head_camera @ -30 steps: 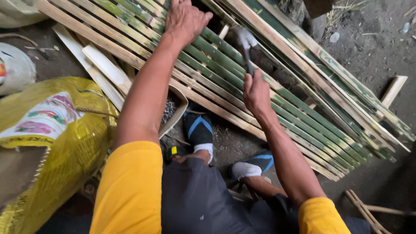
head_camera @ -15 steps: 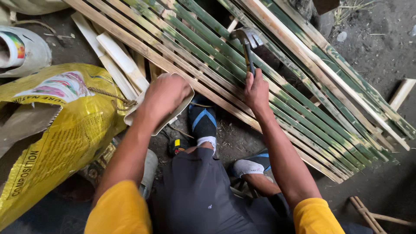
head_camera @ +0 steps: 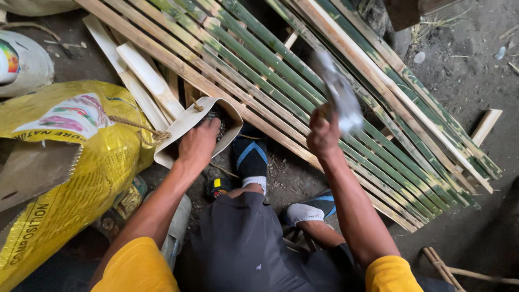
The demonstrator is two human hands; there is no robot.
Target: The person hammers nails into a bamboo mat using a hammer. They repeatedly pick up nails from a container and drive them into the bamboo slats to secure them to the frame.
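Your left hand [head_camera: 199, 145] dips its hidden fingers into the cream pouch [head_camera: 186, 127] (dark contents, unclear); your right hand [head_camera: 323, 135] wraps tight around a blurred hammer [head_camera: 339, 93].

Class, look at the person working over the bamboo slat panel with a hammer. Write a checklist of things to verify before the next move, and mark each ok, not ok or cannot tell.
1. Right hand grips the hammer: ok, fist closed on the handle.
2. Hammer head sharp enough to judge its aim: cannot tell, it is blurred.
3. Left hand clear of the slat panel: ok, it is in the small container beside it.
4. Something picked up from the container: cannot tell, the fingers hide it.
5. Feet clear of the panel: not ok, the blue sandal lies by its edge.
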